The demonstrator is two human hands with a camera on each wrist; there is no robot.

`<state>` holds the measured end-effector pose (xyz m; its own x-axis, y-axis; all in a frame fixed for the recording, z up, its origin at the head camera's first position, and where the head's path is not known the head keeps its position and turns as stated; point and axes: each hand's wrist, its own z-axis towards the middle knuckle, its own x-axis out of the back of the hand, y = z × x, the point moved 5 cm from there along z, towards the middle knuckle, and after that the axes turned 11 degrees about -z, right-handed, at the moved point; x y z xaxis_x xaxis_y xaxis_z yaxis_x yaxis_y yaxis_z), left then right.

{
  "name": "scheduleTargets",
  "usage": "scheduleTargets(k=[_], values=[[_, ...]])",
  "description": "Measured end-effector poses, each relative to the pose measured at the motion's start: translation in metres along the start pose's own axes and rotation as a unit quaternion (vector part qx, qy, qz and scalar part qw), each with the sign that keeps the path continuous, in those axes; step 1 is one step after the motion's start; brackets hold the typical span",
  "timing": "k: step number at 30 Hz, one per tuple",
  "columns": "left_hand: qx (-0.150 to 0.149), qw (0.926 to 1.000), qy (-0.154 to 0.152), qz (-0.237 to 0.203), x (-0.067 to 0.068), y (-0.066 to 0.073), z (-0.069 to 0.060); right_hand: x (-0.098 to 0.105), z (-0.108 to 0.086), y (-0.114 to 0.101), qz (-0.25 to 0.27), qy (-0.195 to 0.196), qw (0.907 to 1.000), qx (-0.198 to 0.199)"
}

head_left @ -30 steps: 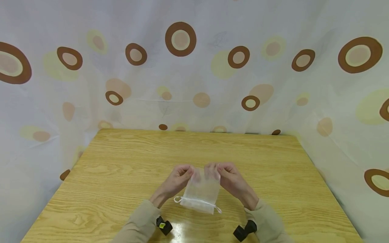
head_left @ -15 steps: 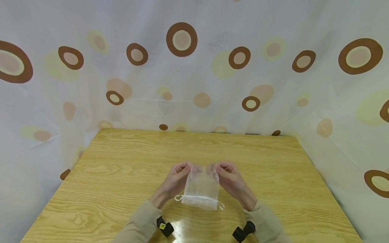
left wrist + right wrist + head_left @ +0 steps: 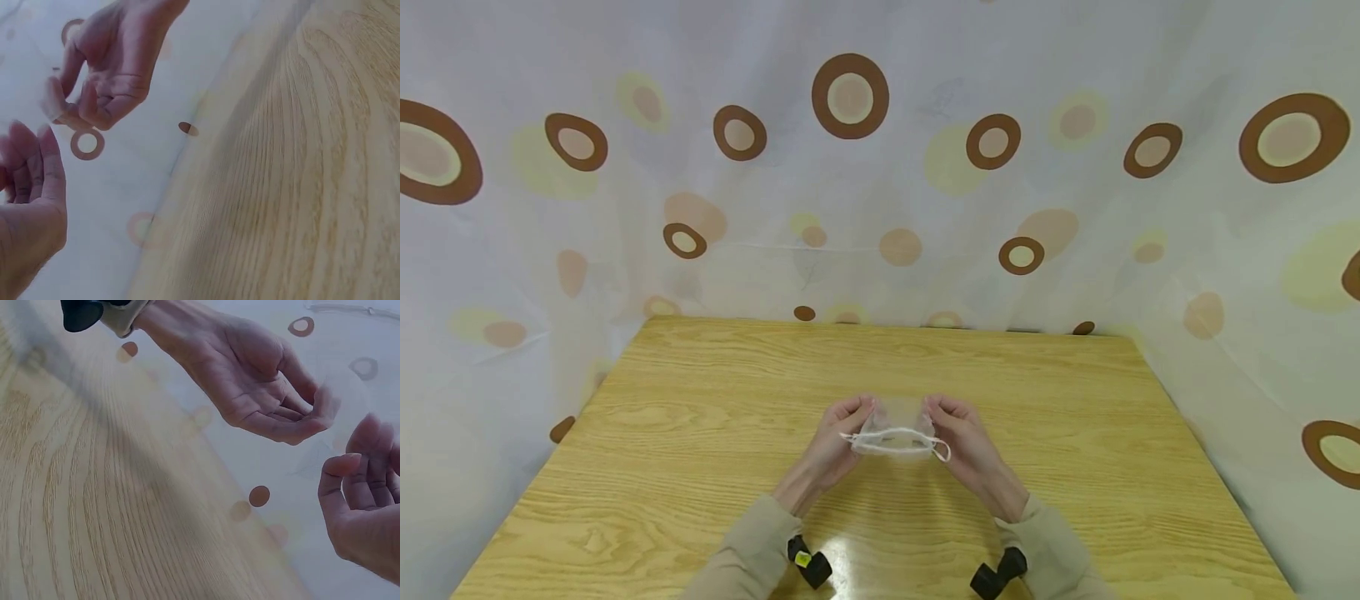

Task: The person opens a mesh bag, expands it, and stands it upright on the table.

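A small sheer white drawstring bag (image 3: 895,442) hangs between both hands above the table, its white cord crossing the lower part and ending in a loop on the right side. My left hand (image 3: 838,432) pinches one top corner of the bag between thumb and fingers. The opposite corner is pinched by my right hand (image 3: 964,433). Fingers of both hands show through the thin fabric. In the left wrist view my left hand (image 3: 34,209) is cut off by the frame edge. The right wrist view has my right hand (image 3: 369,500) at the lower right; the fabric is barely visible there.
A wooden table (image 3: 700,375) lies beneath the hands. Behind and beside it hangs a pale curtain (image 3: 925,192) with brown and yellow circles. Small black wrist cameras (image 3: 811,562) sit at both sleeves.
The bag hung long toward the front before; its lower, corded end has swung up, so it looks much shorter. Both hands keep their pinch and have barely moved.
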<state>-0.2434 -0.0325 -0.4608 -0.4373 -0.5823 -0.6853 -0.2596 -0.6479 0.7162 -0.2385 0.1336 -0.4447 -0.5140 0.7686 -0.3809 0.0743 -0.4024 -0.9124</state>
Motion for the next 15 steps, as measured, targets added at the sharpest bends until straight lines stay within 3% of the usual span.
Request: scheduleTargets(k=[7,15], values=[[0.046,0.9946,0.066,-0.066,0.006,-0.005,0.001,0.007,-0.002,0.014,0.056,0.047,0.9922,-0.101],[0.12,0.9773,0.144,-0.1,0.016,-0.016,-0.001,0.014,-0.006,0.034,0.151,0.087,0.969,-0.175]])
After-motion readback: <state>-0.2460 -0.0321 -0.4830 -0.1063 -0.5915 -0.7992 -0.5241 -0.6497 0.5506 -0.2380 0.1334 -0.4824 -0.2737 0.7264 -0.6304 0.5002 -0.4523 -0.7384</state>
